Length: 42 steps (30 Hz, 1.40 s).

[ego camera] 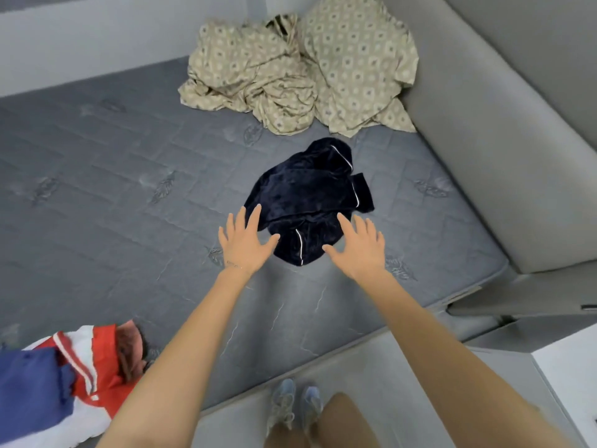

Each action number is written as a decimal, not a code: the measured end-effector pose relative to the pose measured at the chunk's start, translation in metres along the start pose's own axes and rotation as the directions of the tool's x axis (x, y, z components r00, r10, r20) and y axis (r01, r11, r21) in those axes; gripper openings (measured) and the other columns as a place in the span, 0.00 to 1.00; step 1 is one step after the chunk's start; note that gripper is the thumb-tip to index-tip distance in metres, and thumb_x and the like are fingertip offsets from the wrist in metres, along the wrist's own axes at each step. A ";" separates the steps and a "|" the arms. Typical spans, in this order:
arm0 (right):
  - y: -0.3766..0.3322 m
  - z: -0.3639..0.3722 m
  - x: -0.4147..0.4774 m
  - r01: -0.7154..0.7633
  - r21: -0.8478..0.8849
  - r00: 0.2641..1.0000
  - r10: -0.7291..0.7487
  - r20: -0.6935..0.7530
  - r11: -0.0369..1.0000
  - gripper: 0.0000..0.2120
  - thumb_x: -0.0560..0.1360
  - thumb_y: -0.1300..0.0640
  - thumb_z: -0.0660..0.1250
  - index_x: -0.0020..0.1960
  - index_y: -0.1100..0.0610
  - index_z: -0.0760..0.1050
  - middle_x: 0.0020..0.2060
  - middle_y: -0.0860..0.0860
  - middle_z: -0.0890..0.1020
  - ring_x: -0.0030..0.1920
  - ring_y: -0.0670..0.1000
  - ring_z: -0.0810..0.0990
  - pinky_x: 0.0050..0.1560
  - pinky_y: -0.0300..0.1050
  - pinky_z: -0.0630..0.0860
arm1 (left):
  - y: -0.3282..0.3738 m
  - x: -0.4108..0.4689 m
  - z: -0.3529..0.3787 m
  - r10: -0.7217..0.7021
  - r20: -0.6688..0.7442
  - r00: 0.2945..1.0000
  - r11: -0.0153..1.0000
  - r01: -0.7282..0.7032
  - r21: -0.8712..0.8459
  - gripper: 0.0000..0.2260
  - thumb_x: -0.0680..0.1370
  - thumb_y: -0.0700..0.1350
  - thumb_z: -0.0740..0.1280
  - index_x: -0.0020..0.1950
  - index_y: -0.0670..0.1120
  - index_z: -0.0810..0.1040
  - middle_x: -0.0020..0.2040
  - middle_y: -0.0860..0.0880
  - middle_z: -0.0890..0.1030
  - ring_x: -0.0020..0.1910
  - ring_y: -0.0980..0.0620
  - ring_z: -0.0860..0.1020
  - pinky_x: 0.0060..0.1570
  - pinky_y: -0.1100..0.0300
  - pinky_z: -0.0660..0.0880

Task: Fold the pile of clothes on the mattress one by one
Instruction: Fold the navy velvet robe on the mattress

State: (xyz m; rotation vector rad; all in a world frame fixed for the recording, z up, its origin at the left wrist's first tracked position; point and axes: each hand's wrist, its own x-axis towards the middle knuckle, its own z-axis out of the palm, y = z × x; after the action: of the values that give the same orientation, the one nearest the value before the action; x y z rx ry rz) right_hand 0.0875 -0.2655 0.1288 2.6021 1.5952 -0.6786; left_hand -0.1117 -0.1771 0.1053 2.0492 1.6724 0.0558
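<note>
While my left hand (244, 240) and right hand (358, 245) hover spread and empty, the crumpled navy garment (307, 198) lies between them on the grey mattress (113, 176).

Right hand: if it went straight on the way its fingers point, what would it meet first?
Probably the navy garment: the right hand is open at its near edge, and whether it is touching the cloth is unclear.

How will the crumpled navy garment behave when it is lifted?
Probably floppy: the navy garment lies in soft crumpled folds, so it should sag and unfurl. Its velvety sheen hints that it may be slightly slippery.
</note>
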 end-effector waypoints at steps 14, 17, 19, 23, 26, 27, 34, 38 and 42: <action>0.060 0.006 0.182 0.095 0.012 0.992 -0.096 0.088 0.995 0.39 0.77 0.38 0.61 0.79 0.47 0.44 0.78 0.55 0.51 0.78 0.59 0.46 0.75 0.59 0.51 | 0.055 0.139 0.082 -0.140 0.079 0.987 0.990 0.142 -0.009 0.35 0.78 0.60 0.63 0.79 0.55 0.49 0.80 0.47 0.49 0.78 0.45 0.45 0.74 0.43 0.43; 0.069 0.021 0.222 0.153 -0.041 0.977 -0.145 0.160 0.987 0.40 0.77 0.39 0.62 0.79 0.46 0.42 0.78 0.55 0.48 0.78 0.59 0.44 0.75 0.59 0.49 | 0.061 0.164 0.104 -0.154 0.090 0.984 0.988 0.156 -0.013 0.37 0.77 0.60 0.65 0.79 0.56 0.48 0.80 0.47 0.48 0.78 0.45 0.44 0.74 0.43 0.42; 0.070 0.035 0.245 0.191 -0.053 0.966 -0.178 0.189 0.980 0.42 0.76 0.39 0.63 0.79 0.46 0.41 0.78 0.54 0.46 0.78 0.59 0.43 0.75 0.60 0.48 | 0.058 0.182 0.119 -0.140 0.094 0.986 0.990 0.141 -0.004 0.39 0.76 0.60 0.66 0.79 0.57 0.47 0.80 0.48 0.46 0.78 0.46 0.42 0.74 0.42 0.41; 0.072 0.078 0.288 0.222 -0.043 0.950 -0.206 0.235 0.974 0.46 0.74 0.37 0.65 0.78 0.44 0.36 0.78 0.53 0.42 0.78 0.59 0.40 0.75 0.61 0.46 | 0.039 0.217 0.157 -0.188 0.128 0.974 0.982 0.189 0.007 0.47 0.73 0.60 0.71 0.78 0.56 0.40 0.80 0.46 0.42 0.78 0.46 0.40 0.73 0.42 0.40; 0.072 0.112 0.317 0.294 -0.047 0.934 -0.276 0.226 0.955 0.50 0.72 0.37 0.68 0.77 0.42 0.34 0.78 0.54 0.38 0.77 0.59 0.37 0.74 0.63 0.43 | 0.012 0.244 0.188 -0.226 0.134 0.965 0.974 0.226 0.013 0.53 0.70 0.61 0.73 0.77 0.56 0.34 0.79 0.44 0.40 0.78 0.45 0.39 0.73 0.40 0.40; 0.072 0.122 0.325 0.312 -0.049 0.931 -0.295 0.216 0.949 0.51 0.72 0.38 0.69 0.77 0.42 0.33 0.78 0.54 0.37 0.77 0.59 0.36 0.74 0.63 0.42 | 0.003 0.252 0.198 -0.232 0.133 0.963 0.972 0.233 0.012 0.54 0.69 0.61 0.74 0.77 0.56 0.34 0.79 0.44 0.41 0.78 0.45 0.40 0.73 0.39 0.41; 0.070 0.173 0.358 0.326 -0.068 0.945 -0.324 0.044 0.943 0.47 0.71 0.46 0.74 0.79 0.46 0.46 0.73 0.55 0.62 0.71 0.61 0.62 0.71 0.61 0.58 | -0.027 0.271 0.238 -0.185 -0.046 0.982 0.981 0.188 0.053 0.38 0.75 0.47 0.71 0.79 0.50 0.52 0.65 0.41 0.69 0.64 0.40 0.69 0.71 0.38 0.52; 0.062 0.168 0.358 0.404 0.071 0.904 -0.387 -0.180 0.912 0.23 0.70 0.59 0.73 0.64 0.56 0.75 0.48 0.56 0.80 0.49 0.60 0.78 0.48 0.54 0.73 | -0.025 0.270 0.219 -0.118 -0.104 0.988 0.991 0.123 0.052 0.21 0.76 0.34 0.62 0.70 0.40 0.67 0.58 0.37 0.73 0.51 0.34 0.74 0.47 0.46 0.68; 0.044 0.126 0.335 0.372 0.336 0.928 -0.343 -0.144 0.866 0.07 0.73 0.62 0.68 0.51 0.59 0.79 0.42 0.53 0.79 0.42 0.52 0.77 0.40 0.50 0.76 | -0.011 0.248 0.174 -0.092 -0.225 0.970 0.988 0.060 -0.146 0.11 0.76 0.34 0.62 0.57 0.38 0.71 0.54 0.39 0.72 0.46 0.34 0.74 0.40 0.50 0.65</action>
State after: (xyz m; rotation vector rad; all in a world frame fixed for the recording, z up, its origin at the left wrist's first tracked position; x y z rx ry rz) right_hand 0.2093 -0.0329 -0.1176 2.6079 2.2040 -0.9816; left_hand -0.0025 -0.0049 -0.1190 1.9332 1.8277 0.3873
